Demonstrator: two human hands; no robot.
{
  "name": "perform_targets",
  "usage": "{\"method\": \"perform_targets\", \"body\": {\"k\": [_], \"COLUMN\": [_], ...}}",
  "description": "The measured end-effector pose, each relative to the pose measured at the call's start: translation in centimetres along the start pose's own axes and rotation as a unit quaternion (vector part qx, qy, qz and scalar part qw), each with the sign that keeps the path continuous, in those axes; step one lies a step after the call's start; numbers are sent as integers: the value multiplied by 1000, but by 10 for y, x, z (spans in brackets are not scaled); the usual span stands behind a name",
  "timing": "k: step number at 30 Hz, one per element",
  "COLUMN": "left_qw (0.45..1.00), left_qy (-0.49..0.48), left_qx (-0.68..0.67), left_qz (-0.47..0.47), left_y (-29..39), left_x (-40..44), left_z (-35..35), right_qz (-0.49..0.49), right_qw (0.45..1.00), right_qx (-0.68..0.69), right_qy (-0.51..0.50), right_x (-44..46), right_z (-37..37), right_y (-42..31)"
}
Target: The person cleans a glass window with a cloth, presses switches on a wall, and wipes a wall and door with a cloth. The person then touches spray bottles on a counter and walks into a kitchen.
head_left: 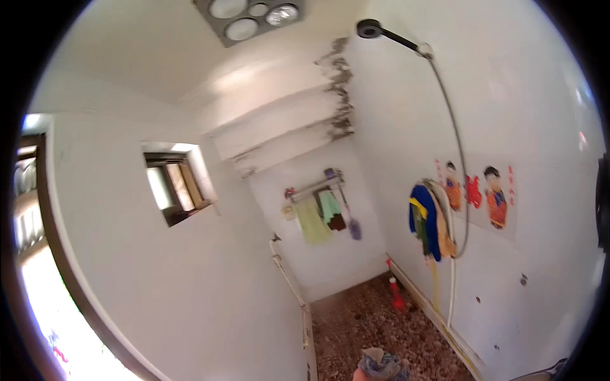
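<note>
At the bottom edge of the head view, a crumpled grey-blue cloth (382, 366) shows above the brown floor. A small patch of skin (360, 375) touches its left side; it looks like part of a hand, but which hand cannot be told. Its fingers are cut off by the frame or hidden by the cloth. No other part of a hand shows.
Blue, yellow and green clothes (432, 219) hang on the right wall below a shower head (369, 28) and hose. Towels (312, 221) hang on the far wall. A red bottle-like object (397, 296) stands near the far right corner. Pipes (289, 282) run low along the left wall.
</note>
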State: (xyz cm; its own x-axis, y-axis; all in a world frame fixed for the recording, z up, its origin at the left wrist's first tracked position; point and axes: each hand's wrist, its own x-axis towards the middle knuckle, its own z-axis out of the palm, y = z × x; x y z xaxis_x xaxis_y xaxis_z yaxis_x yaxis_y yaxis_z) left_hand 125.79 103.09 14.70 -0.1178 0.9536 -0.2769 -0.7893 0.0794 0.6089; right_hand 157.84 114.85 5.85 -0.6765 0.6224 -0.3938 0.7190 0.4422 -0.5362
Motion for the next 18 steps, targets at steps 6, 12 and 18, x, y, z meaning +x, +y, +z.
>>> {"method": "perform_targets", "body": {"k": [6,12,18], "left_qw": [914,997,1000], "left_qy": [-314,20,3], "left_qx": [-217,75,10], "left_qz": [-139,7,-5], "left_y": [3,-6,-13], "left_x": [28,9,10], "left_z": [-36,-10,-14], "right_qz": [72,92,62], "right_qw": [982,995,997], "right_qx": [125,49,48], "right_qy": [-118,0,18], "right_x": [30,-25,-26], "right_z": [81,31,16], "right_y": [90,46,32]}}
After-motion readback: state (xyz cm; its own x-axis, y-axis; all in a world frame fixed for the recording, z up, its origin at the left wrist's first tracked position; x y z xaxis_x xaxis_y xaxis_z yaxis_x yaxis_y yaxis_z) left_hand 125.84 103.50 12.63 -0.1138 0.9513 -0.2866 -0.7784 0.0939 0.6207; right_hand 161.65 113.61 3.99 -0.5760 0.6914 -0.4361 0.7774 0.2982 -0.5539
